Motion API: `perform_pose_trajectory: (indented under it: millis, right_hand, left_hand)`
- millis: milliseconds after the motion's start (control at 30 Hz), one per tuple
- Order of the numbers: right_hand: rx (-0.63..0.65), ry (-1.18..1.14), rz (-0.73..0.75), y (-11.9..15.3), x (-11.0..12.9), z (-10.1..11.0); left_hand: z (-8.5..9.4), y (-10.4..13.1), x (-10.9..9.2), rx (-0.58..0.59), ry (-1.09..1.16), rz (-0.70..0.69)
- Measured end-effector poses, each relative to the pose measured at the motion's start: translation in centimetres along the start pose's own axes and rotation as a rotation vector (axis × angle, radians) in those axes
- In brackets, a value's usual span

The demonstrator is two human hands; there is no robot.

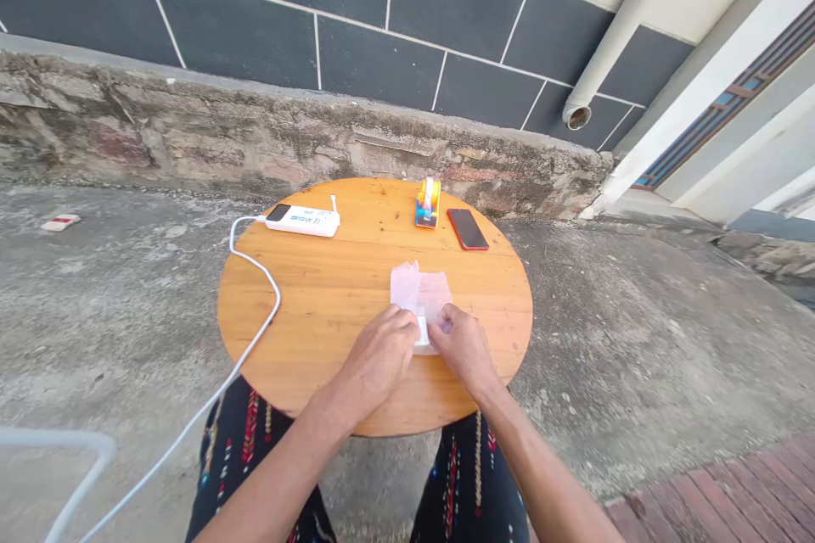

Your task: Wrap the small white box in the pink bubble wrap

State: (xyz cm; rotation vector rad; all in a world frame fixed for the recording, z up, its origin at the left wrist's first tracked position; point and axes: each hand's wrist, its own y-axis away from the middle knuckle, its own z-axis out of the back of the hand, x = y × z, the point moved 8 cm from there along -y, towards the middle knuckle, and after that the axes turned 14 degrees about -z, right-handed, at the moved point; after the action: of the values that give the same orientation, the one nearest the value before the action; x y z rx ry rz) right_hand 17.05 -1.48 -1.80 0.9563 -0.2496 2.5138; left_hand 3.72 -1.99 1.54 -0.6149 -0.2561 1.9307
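Note:
A sheet of pinkish, see-through bubble wrap (435, 288) lies on the round wooden table (318, 305), near its front edge. On or inside it is a small white item (421, 332), partly covered, whose kind I cannot make out. My left hand (385, 349) is closed at the wrap's left side, fingers curled inward. From the right, my right hand (463, 346) pinches the wrap's other side, thumb toward the white item. The hands are a short gap apart, and their fingertips are partly hidden.
Toward the back of the table stand a yellow and blue tape dispenser (427, 208) and a red-edged phone (468, 230). At the back left lies a white device (304, 221), its white cable (275, 305) running off the table's left side. A stone-based wall (255, 144) rises behind.

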Motion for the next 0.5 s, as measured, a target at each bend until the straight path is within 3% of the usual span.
perform_pose_trajectory:
  millis: [367,500]
  right_hand:
    - [0.176,-0.206,0.082,1.7,0.4,-0.2]
    - [0.111,-0.182,0.162,2.8,1.1,0.2]
  left_hand:
    - [0.2,-0.1,0.0,-0.026,0.03,-0.014]
    - [0.3,0.0,0.1,-0.057,0.044,-0.027]
